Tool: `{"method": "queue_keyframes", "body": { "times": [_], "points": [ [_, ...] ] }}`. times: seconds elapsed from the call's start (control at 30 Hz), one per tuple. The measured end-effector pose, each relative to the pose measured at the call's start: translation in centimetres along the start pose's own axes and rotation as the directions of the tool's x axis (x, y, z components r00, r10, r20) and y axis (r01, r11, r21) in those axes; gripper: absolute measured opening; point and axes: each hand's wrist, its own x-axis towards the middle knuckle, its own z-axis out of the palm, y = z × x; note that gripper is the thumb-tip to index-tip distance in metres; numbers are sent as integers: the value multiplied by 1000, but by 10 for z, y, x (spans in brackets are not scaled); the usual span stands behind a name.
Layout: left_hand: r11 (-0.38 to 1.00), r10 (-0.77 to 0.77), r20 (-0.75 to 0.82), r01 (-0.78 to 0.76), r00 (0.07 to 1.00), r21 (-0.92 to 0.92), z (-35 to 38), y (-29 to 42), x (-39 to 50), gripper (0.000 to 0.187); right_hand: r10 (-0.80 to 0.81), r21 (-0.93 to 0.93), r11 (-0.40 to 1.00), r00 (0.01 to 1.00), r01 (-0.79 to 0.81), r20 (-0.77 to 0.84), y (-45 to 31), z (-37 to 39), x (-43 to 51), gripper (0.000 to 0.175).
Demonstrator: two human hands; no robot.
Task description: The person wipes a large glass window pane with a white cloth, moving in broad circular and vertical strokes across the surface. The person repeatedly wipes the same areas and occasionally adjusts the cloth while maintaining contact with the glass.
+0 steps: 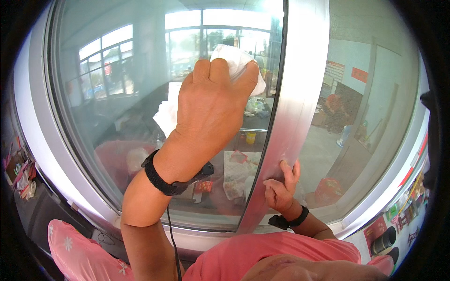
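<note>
My left hand (211, 95) grips a bunched white cloth (236, 58) and presses it to the window pane (116, 116). Its back faces me, and the palm is hidden. Part of the same white material (167, 117) sticks out left of the hand. Lower down on the right, my right hand (284, 186) rests its fingertips on the wide aluminium window stile (299, 87), fingers partly bent and apart, with nothing seen in them. Both wrists wear black straps, and a black cable (172, 232) hangs along the left forearm.
Through the right-hand pane a person in red (334, 105) sits in a room. A red plastic bag (329, 190) lies low behind that pane. Assorted items (24, 175) crowd a dark surface at far left. Black cylindrical objects (384, 240) stand at lower right.
</note>
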Motion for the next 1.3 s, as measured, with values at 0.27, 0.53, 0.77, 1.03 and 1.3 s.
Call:
{"method": "queue_keyframes", "body": {
  "times": [0.27, 0.53, 0.77, 1.03, 1.3],
  "points": [
    [1000, -22, 2, 22, 1000, -2, 5, -4, 1, 44, -17, -25, 1000, 1000, 17, -12, -1, 3, 0, 15],
    [999, -39, 21, 40, 999, -31, 2, -3, 2, 45, 6, -21, 1000, 1000, -6, 20, -3, 1, 2, 17],
    [997, -47, 47, 50, 998, -51, 0, -3, 3, 46, 1, -9, 1000, 1000, -1, 9, -2, 0, 1, 18],
    [997, -48, 56, 51, 997, -54, -1, -3, 6, 44, 3, -14, 1000, 1000, -3, 3, -3, 1, 0, 17],
    [997, -48, 69, 53, 996, -64, -2, -2, 6, 44, 2, -12, 1000, 1000, -2, -1, -2, 2, -3, 17]
  ]
}}
